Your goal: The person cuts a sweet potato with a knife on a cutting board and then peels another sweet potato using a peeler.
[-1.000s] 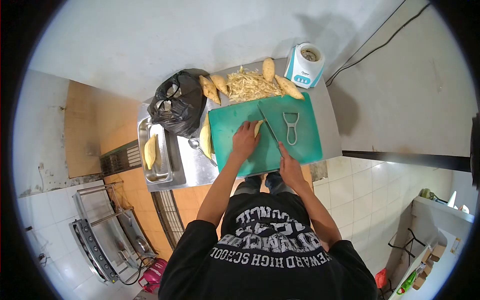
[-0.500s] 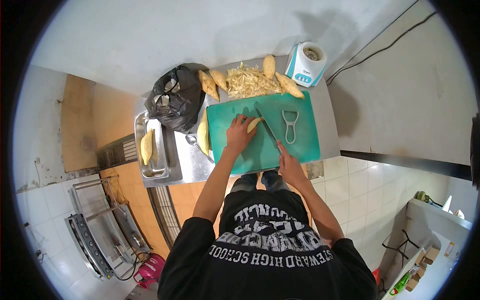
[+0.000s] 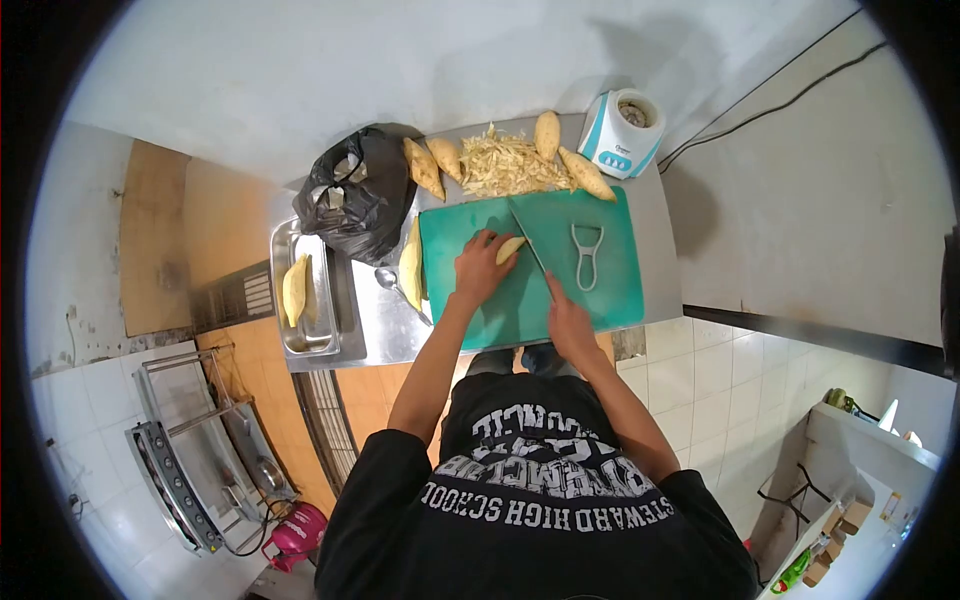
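- Steel table [image 3: 658, 255] against the wall; it carries everything being worked with.
- Metal stove [image 3: 178, 487] off to the person's left, apart from the table, with a pink gas cylinder [image 3: 294, 536] near it.
- Green cutting board [image 3: 520, 295] in front of the person, lying flat.
- Black plastic bag [image 3: 365, 210], bulky, at the table's back left; it crowds the space between the board and the tray and hides some of the tabletop.
- Steel tray [image 3: 321, 320] at the left end, with one peeled tuber [image 3: 295, 290] inside.
- White-and-turquoise appliance base [image 3: 610, 140] in the back right corner, upright.
- Heap of peelings [image 3: 510, 165] along the board's far edge, filling the middle of the back strip.
- Right hand [image 3: 571, 325] near the board's close edge, closed around the knife's handle.
- Left hand [image 3: 482, 268] on the board, fingers bent and gripping the peeled piece.
- Four unpeeled tubers flanking the heap: two on its left [image 3: 423, 170], two on its right [image 3: 587, 175].
- Another peeled tuber [image 3: 411, 265] along the board's left edge.
- Knife [image 3: 532, 246] slanting over the board, tip toward the far edge.
- Peeler [image 3: 587, 257] flat on the board, right of the knife, taking up that side.
- Spoon [image 3: 388, 280] on the table, left of the board.
- Peeled piece [image 3: 510, 250] mid-board, partly covered by the fingers, just beside the blade; I cannot tell whether they touch.
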`<state>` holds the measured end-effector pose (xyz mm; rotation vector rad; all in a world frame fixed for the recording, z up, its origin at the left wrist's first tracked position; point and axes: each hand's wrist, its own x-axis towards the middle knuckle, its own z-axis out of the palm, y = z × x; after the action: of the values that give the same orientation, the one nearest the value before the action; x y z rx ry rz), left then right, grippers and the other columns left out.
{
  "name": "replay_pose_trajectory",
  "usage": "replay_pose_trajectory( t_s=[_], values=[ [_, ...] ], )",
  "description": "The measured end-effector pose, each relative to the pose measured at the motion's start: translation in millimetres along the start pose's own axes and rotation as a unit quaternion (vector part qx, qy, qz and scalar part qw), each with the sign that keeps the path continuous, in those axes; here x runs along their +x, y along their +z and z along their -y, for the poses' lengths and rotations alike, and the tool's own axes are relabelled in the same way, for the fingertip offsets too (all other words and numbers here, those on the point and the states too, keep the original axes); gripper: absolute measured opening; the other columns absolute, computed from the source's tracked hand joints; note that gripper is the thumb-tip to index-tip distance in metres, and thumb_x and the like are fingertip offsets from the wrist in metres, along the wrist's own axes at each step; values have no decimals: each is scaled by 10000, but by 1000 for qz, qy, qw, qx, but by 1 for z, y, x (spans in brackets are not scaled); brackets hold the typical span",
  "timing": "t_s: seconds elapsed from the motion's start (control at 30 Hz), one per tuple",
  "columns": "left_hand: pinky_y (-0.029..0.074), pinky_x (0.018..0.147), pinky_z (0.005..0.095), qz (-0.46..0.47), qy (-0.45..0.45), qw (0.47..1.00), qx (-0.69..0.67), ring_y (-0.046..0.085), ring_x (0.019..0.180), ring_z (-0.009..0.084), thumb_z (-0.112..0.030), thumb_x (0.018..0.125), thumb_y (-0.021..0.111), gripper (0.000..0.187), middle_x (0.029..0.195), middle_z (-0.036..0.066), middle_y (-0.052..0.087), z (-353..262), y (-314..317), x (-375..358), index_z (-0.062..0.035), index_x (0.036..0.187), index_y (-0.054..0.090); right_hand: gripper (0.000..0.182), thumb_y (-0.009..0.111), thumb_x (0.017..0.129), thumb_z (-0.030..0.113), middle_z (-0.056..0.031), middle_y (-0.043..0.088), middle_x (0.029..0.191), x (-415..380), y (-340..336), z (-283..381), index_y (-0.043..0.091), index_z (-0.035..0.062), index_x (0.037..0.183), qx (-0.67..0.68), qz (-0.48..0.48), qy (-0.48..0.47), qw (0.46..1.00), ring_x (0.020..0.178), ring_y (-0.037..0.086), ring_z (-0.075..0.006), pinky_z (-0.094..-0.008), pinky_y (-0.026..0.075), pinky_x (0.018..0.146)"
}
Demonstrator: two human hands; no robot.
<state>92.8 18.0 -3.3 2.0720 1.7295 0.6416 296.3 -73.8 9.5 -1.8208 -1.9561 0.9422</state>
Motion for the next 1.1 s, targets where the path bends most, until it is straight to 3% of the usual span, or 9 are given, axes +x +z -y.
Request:
replay_pose_trajectory(
  t_s=[0.17, 0.27, 0.33, 0.37, 0.5, 0.6, 0.67, 0.77, 1.1],
  values=[
    [556, 858, 423, -10, -104, 993, -56, 652, 1050, 310, -279, 926, 703, 364, 1199, 102, 633, 15, 12, -3, -151, 1265, 670, 648, 496, 992, 96, -284, 663, 847, -32, -21, -14, 267, 167, 1594, -80, 51, 15, 995, 775, 638, -505, -587, 509, 719],
    [517, 939, 400, -156, -194, 923, -294, 649, 1071, 327, -267, 977, 663, 452, 1240, 169, 622, 34, 39, -6, -60, 1367, 568, 637, 485, 996, 98, -284, 669, 871, -9, -20, -11, 276, 177, 1593, -26, 10, -36, 999, 794, 644, -505, -584, 511, 723],
    [485, 984, 407, -195, -359, 745, -528, 631, 1101, 355, -264, 1005, 636, 561, 1271, 230, 593, 15, 23, -6, -2, 1454, 424, 623, 481, 999, 103, -288, 666, 864, 13, -21, -2, 292, 177, 1589, 8, 10, -27, 1000, 780, 643, -500, -583, 504, 711],
    [487, 966, 427, -201, -386, 719, -542, 604, 1122, 384, -263, 1002, 639, 630, 1284, 248, 560, 18, 25, -7, -33, 1504, 336, 610, 477, 1002, 108, -292, 663, 858, 21, -22, 2, 307, 177, 1584, 43, 9, -15, 999, 766, 642, -495, -583, 497, 700],
    [443, 1014, 454, -137, -355, 855, -352, 538, 1217, 398, -258, 973, 674, 639, 1334, 246, 519, 23, 17, -24, -36, 1486, 365, 600, 475, 1008, 113, -295, 636, 780, 20, -32, 15, 324, 181, 1584, 143, -67, -63, 985, 698, 624, -475, -545, 483, 666],
    [381, 1065, 493, -235, -263, 933, -67, 478, 1301, 358, -252, 908, 734, 647, 1336, 210, 515, 7, -5, -34, -75, 1451, 430, 606, 474, 1007, 99, -277, 630, 760, 2, -36, 9, 326, 182, 1588, 184, -30, -15, 982, 674, 612, -472, -510, 479, 665],
    [341, 1082, 544, -132, -10, 985, 106, 453, 1320, 307, -252, 851, 765, 622, 1317, 137, 530, -1, -28, -32, -146, 1411, 516, 619, 471, 1005, 85, -264, 637, 773, -10, -31, 1, 315, 191, 1594, 180, -28, -15, 983, 703, 620, -488, -502, 483, 681],
    [357, 1058, 548, 16, 138, 982, 127, 511, 1236, 257, -263, 842, 759, 560, 1309, 67, 549, 5, -22, -32, -207, 1370, 582, 621, 472, 1004, 83, -282, 641, 815, -27, -27, -1, 311, 185, 1595, 153, -20, 0, 988, 733, 615, -512, -521, 484, 707],
    [452, 853, 454, 115, 106, 983, 99, 611, 1052, 253, -298, 884, 717, 389, 1143, 34, 628, 22, -22, -19, -172, 1244, 645, 636, 493, 993, 71, -335, 648, 941, -47, -25, -1, 314, 189, 1592, 129, -32, -27, 991, 860, 616, -530, -559, 477, 777]
  ],
)
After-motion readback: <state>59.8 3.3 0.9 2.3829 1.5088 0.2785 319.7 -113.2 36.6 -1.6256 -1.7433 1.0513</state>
